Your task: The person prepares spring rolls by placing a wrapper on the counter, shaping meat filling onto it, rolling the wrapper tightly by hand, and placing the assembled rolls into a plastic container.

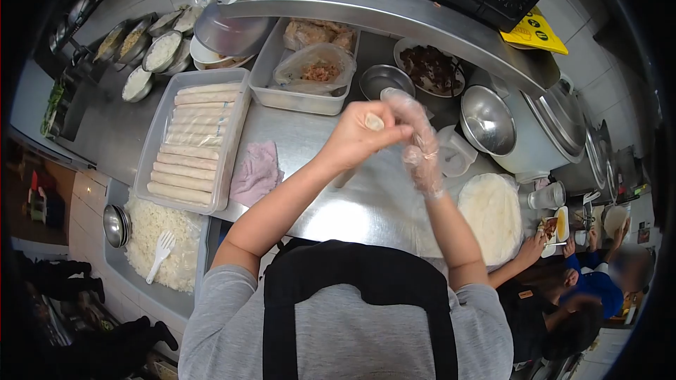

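Note:
My bare left hand [360, 134] is closed around a pale rolled spring roll [374, 122]. One end of the roll shows between the fingers and thumb, above the steel counter [310, 200]. My right hand [417, 134], in a clear plastic glove, is right beside my left thumb. Its fingers are bent but apart, and I see nothing held in them. To the right of it lies a stack of round white wrappers [491, 218]. On the left, a plastic tub [238, 123] holds several finished rolls [184, 162].
A pink cloth [257, 172] lies beside the tub. Behind are a tub with bagged filling [320, 70], steel bowls [488, 119] and a large pot [539, 134]. Lower left stands a grey bin [201, 253] of chopped white food. Other people's hands [533, 248] work at right.

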`<move>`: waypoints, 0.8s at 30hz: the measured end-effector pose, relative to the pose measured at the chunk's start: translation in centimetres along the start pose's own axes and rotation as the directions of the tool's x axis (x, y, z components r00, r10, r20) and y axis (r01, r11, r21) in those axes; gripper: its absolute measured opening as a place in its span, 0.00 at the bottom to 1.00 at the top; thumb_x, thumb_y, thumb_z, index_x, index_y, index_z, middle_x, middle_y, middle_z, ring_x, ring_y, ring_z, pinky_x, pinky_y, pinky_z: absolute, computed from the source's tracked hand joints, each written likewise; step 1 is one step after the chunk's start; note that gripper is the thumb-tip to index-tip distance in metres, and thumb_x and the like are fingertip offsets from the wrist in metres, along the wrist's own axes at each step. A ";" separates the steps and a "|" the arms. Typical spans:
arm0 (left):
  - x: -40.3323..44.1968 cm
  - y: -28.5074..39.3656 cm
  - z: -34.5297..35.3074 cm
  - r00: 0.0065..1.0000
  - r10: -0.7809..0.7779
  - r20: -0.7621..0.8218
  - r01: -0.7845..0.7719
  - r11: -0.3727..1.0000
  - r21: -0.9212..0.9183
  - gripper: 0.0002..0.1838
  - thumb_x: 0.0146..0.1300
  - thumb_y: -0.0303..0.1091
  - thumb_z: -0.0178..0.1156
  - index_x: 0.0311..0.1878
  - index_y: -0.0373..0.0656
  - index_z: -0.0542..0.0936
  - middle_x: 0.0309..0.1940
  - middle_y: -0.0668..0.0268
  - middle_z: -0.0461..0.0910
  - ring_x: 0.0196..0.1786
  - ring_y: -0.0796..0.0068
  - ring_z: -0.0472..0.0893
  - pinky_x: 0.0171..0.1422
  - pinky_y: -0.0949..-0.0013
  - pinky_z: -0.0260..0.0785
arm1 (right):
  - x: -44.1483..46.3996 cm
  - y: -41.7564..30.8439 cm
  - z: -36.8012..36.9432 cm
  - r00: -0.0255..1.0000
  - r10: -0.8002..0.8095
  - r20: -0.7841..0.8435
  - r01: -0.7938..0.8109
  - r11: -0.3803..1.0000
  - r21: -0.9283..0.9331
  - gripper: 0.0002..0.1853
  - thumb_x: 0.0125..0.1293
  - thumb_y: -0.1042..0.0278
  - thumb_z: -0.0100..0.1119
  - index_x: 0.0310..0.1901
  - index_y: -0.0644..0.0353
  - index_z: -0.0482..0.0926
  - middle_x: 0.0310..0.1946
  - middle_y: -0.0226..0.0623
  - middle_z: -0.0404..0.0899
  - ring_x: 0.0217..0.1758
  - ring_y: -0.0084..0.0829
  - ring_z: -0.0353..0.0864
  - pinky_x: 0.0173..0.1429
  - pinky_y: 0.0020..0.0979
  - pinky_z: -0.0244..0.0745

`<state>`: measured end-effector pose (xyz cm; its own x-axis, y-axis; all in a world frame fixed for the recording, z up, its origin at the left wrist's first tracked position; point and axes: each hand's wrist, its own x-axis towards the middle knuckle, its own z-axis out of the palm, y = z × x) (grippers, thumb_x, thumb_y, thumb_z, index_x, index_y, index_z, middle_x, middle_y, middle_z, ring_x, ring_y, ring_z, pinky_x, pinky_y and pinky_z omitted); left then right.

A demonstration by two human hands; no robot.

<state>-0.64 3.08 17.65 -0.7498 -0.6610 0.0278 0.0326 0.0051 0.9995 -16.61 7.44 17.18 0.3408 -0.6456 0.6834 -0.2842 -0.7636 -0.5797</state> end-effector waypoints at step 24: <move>-0.5 0.1 1.4 0.932 0.344 -0.111 -0.352 0.934 -0.065 0.06 0.49 0.24 0.66 0.24 0.41 0.77 0.22 0.77 0.75 0.29 0.90 0.71 0.33 0.79 0.63 | -0.5 -2.5 -1.7 0.998 -0.005 -0.055 -0.006 0.981 -0.196 0.17 0.59 0.56 0.61 0.47 0.56 0.83 0.54 0.45 0.75 0.58 0.47 0.75 0.62 0.43 0.68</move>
<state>-1.16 4.50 17.76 -0.6147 -0.6979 0.3675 0.3374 0.1886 0.9223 -17.57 9.68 19.09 0.2920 -0.6409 0.7099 -0.4560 -0.7458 -0.4857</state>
